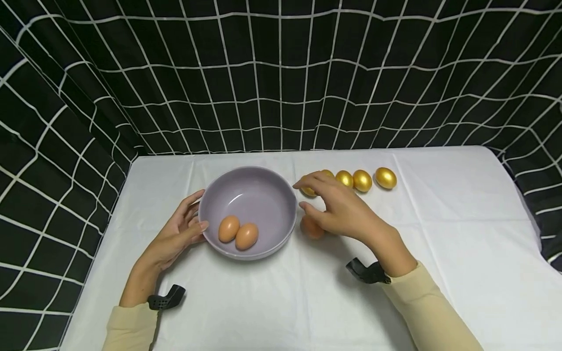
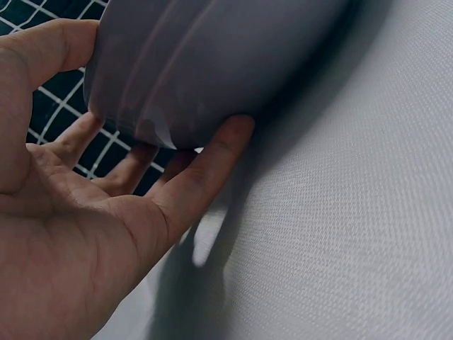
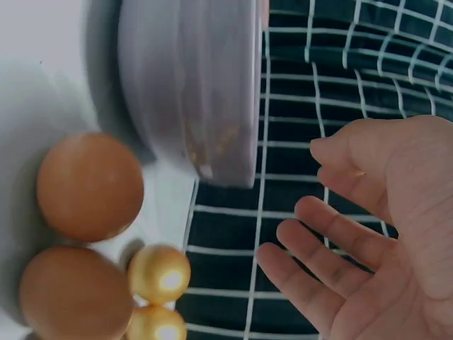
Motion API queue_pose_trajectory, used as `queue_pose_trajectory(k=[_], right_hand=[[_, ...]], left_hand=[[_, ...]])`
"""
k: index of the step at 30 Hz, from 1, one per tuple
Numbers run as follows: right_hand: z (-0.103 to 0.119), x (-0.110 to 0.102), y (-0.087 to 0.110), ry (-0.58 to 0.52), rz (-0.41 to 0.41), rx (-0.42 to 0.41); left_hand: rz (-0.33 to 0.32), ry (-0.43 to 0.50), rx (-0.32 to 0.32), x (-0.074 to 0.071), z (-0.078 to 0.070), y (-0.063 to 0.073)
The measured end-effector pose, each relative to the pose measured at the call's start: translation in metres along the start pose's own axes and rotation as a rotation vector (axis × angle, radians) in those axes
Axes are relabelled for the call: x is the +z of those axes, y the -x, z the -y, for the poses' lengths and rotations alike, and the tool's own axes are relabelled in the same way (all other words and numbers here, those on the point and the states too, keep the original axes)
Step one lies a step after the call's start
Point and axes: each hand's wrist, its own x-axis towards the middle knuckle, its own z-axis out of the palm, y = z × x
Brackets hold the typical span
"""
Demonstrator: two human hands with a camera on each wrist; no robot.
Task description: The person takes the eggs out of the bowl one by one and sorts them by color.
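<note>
A mauve bowl (image 1: 272, 200) stands on the table with two brown eggs inside, one egg (image 1: 229, 228) lying against the other egg (image 1: 247, 236). At its left side my left hand (image 1: 175, 236) holds it, thumb at the rim and fingers spread along the outer wall (image 2: 191, 78). To the right of the bowl, my right hand (image 1: 342, 207) hovers with nothing in it, its fingers loosely bent. Beneath that hand a brown egg (image 1: 311, 228) shows partly. The right wrist view reveals two brown eggs on the cloth, an upper egg (image 3: 90, 186) and a lower egg (image 3: 76, 294).
Several golden eggs lie in a row behind my right hand, partly covered by it; the rightmost golden egg (image 1: 386, 178) sits slightly apart. White cloth (image 1: 461, 204) covers the table. A black curtain with a white grid (image 1: 281, 83) hangs along the back and sides.
</note>
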Motion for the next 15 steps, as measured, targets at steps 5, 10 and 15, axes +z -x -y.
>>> queue_pose_trajectory(k=[5,10,15], right_hand=[[0.014,0.006,-0.013,-0.016,0.091,-0.045],[0.026,0.017,-0.026,-0.008,0.199,-0.153],[0.04,0.026,-0.04,0.065,0.285,-0.225]], left_hand=[[-0.002,-0.006,0.003,0.0,0.0,0.0],[-0.007,-0.007,0.001,0.0,0.0,0.001],[-0.013,-0.005,0.002,0.0,-0.001,0.002]])
